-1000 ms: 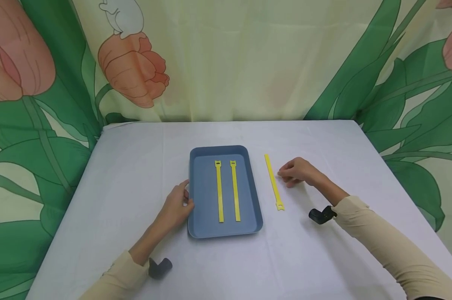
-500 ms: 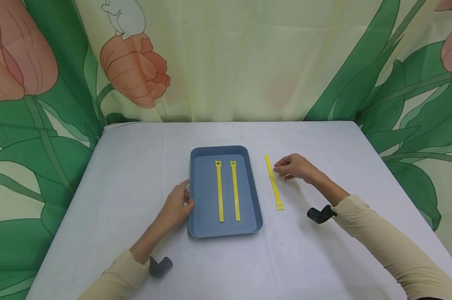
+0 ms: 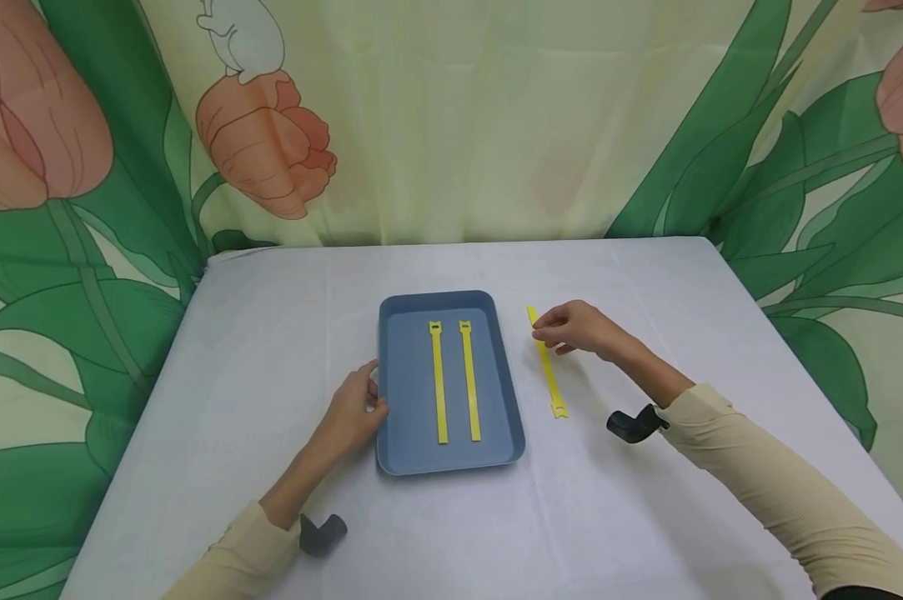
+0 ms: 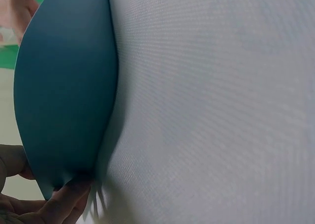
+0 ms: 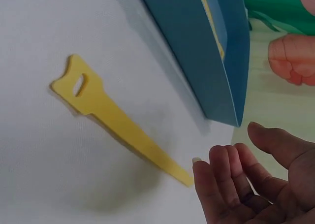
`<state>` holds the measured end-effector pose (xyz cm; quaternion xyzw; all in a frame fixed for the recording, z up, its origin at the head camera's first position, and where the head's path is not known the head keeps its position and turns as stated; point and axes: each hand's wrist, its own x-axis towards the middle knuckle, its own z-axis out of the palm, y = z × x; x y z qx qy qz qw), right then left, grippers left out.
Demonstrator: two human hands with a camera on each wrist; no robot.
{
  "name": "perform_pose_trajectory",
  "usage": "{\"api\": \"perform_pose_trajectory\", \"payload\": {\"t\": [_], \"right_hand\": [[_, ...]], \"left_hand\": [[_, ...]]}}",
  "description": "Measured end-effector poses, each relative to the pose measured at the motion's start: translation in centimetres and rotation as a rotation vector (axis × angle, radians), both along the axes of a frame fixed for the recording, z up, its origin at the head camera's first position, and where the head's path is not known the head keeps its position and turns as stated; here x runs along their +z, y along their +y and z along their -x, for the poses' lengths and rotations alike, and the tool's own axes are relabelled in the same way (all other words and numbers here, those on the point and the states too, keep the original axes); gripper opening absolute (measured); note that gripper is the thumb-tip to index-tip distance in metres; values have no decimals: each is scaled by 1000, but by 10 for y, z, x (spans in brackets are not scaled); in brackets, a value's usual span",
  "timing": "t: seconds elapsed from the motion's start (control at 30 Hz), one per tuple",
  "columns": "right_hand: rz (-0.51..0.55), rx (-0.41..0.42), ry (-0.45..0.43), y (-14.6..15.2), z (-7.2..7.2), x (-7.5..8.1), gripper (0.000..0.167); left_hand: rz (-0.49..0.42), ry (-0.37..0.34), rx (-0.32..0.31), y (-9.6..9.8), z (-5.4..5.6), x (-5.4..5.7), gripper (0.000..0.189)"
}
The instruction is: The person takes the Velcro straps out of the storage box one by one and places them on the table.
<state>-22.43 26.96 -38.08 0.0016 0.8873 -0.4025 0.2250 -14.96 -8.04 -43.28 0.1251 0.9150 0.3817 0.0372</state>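
1. Step in hand, as judged: pick-up of the loose yellow strap (image 3: 551, 375), which lies flat on the white cloth (image 3: 609, 533) at 3 o'clock of the blue tray (image 3: 406, 417). Take 12 o'clock as directly away from the person.
2. Right hand (image 3: 580, 327): poised over the far portion of the loose strap, forearm extending toward 4 o'clock. The right wrist view shows thumb and fingers spread apart, pinching nothing — contact with the strap cannot be confirmed.
3. Left hand (image 3: 352, 412): grips the tray edge at 9 o'clock, apparently to steady it.
4. Next move, as judged: lower the fingertips to the cloth, bring the thumb to the forefinger across the strap, then lift. So thin a strap likely requires an edge pinch.
5. Surroundings: inside the tray, a first strap (image 3: 439, 383) and a second strap (image 3: 470, 383) lie side by side, slotted ends toward 12 o'clock. The loose strap's slotted end points between 5 and 6 o'clock.
6. Obstruction: the tray's raised wall at 3 o'clock stands between the loose strap and the tray floor. The patterned curtain (image 3: 496, 125) at 12 o'clock is well apart from both hands.
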Motion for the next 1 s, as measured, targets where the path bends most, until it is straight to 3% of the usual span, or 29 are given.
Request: {"api": "perform_pose_trajectory", "payload": {"t": [0.5,1.0], "right_hand": [[13,72,51,-19,-1,7,36],[27,120,94,-39,-4,20,34]], "left_hand": [[1,-3,8,1,3,-6,61],[-17,8,-5,-1,1,-4,61]]}}
